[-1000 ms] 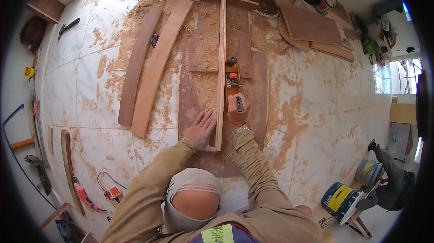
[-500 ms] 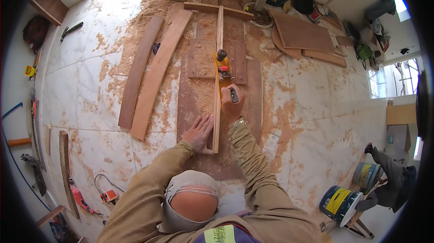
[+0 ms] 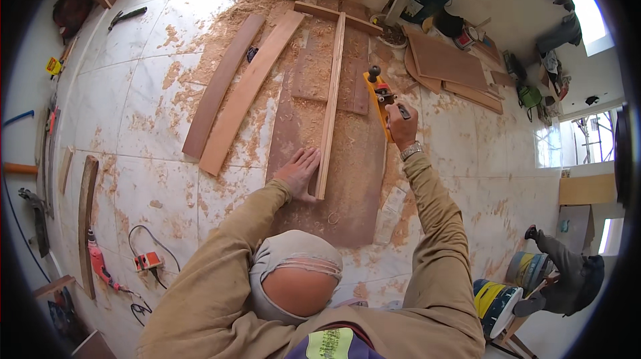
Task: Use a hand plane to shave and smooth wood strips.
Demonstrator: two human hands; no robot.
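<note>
A long, narrow wooden strip [image 3: 332, 102] stands on edge, running away from me over a reddish-brown board [image 3: 350, 192]. My left hand [image 3: 300, 170] rests against its left side near the close end, fingers stretched out and thumb apart. To the right of the strip, my right hand [image 3: 402, 127] is closed round the rear handle of an orange hand plane [image 3: 376, 94] with a dark front knob. The plane is apart from the strip and angled to the left at its front. At the far end, the strip meets a wooden crosspiece [image 3: 314, 11].
Two long planks [image 3: 224, 85] lie left of the board among wood shavings. A hammer [image 3: 127, 17], a pink power drill [image 3: 100, 265] and an orange socket box [image 3: 148, 261] lie further left. Board offcuts [image 3: 447, 62] are stacked far right. A person [image 3: 567, 272] is beside paint buckets [image 3: 494, 305].
My right hand has lifted the plane off the strip and carried it to the right. My left hand remains by the strip's near end. The whole view has shifted slightly.
</note>
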